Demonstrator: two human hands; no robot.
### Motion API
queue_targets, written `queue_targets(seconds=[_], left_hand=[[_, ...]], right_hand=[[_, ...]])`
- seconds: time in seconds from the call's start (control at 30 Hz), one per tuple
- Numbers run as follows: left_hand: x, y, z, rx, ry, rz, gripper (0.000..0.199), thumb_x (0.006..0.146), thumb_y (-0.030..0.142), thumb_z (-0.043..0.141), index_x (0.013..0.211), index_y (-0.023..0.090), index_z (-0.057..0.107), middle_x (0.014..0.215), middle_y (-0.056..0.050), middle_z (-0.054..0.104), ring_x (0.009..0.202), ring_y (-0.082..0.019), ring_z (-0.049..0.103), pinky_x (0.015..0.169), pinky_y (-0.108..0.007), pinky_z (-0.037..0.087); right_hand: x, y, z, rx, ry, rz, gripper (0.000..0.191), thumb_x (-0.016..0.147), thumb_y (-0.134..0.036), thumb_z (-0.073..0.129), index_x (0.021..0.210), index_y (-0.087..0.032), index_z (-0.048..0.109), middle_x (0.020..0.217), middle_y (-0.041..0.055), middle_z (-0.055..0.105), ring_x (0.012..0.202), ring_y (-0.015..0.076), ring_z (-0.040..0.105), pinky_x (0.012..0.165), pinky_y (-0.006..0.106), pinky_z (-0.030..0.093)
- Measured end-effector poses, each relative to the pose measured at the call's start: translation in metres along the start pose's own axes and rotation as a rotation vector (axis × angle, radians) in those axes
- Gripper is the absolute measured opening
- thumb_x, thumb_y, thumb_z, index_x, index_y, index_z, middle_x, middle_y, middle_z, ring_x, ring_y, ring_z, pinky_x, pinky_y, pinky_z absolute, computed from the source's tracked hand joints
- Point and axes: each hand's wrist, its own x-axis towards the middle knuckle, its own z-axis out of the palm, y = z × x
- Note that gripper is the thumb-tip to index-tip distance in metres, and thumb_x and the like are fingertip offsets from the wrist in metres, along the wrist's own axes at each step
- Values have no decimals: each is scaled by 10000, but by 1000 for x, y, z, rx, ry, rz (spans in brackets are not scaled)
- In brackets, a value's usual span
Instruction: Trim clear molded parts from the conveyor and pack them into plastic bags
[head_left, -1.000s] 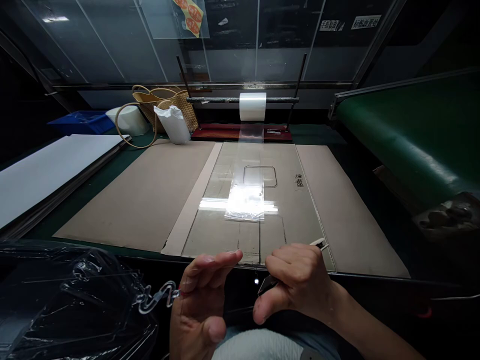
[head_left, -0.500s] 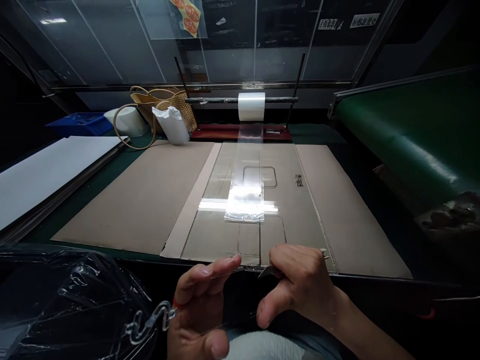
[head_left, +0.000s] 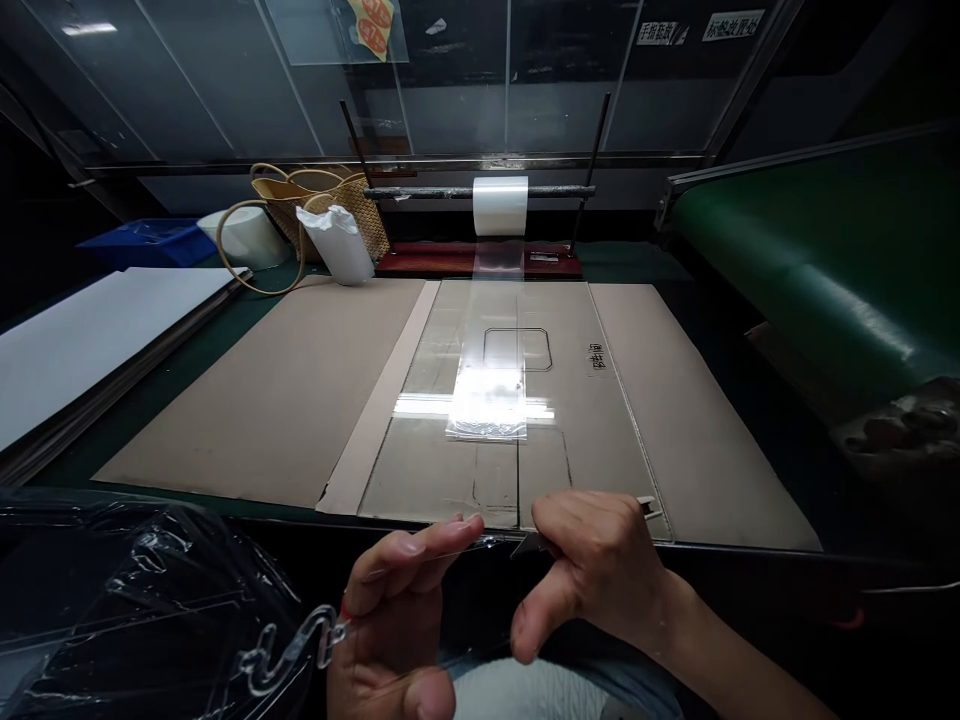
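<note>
My left hand point(head_left: 394, 620) is held palm inward at the table's front edge, fingers stretched out and thumb apart. Thin shiny lines, perhaps clear film, run by its fingers. Beside its wrist is a clear plastic hook-shaped piece point(head_left: 289, 650). To the right, the fingers of my right hand point(head_left: 600, 560) curl round a small bladed tool point(head_left: 529, 544). Its pointed blade faces left and a pale forked end sticks out behind the knuckles; the middle is hidden. On the table, a clear film strip point(head_left: 489, 400) runs from a roll point(head_left: 501, 207) over a marked transparent sheet point(head_left: 600, 450).
Brown boards point(head_left: 262, 400) lie either side of the sheet. At left are a white stack point(head_left: 97, 340), dark plastic-wrapped goods point(head_left: 135, 610) and a blue tray point(head_left: 146, 243). Behind stand a woven bag point(head_left: 371, 215) and a white packet point(head_left: 337, 245). A green conveyor belt point(head_left: 825, 250) runs along the right.
The view has shifted slightly. Both hands keep nearly the same pose, the right still gripping the bladed tool. The film strip and the roll look unchanged.
</note>
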Motion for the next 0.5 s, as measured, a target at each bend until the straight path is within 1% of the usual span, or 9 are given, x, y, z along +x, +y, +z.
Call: queue_targets(seconds=[0.17,0.3,0.4,0.5], left_hand=[[0,1,5,-19,27,-36,510,617,467,719,1078,319,561,1064,16,660,1041,-229,587,964,-317,439],[1,4,10,-65,68,-18,504,627,457,721,1080,292,573,1041,3,668,1011,-224,603,952,-302,448],[2,6,11,-104,32,-47,499,649,448,712,1095,277,568,1039,-3,666,1010,-217,602,948,-279,449],[2,5,8,-140,-1,-65,510,667,449,698,1122,270,554,1057,-10,657,1019,-224,596,948,-291,451]], right_hand=[[0,0,-1,48,9,-4,701,652,-825,331,428,-166,243,434,-62,184,427,49,155,441,263,104],[2,0,-4,81,3,-26,696,677,-802,341,426,-160,242,432,-61,186,420,46,162,442,263,107],[4,2,-7,68,6,-78,685,701,-792,311,429,-164,283,434,-59,221,422,52,191,445,264,126],[7,4,-10,26,-9,-131,667,762,-744,270,441,-163,341,432,-49,283,435,63,230,455,263,160]])
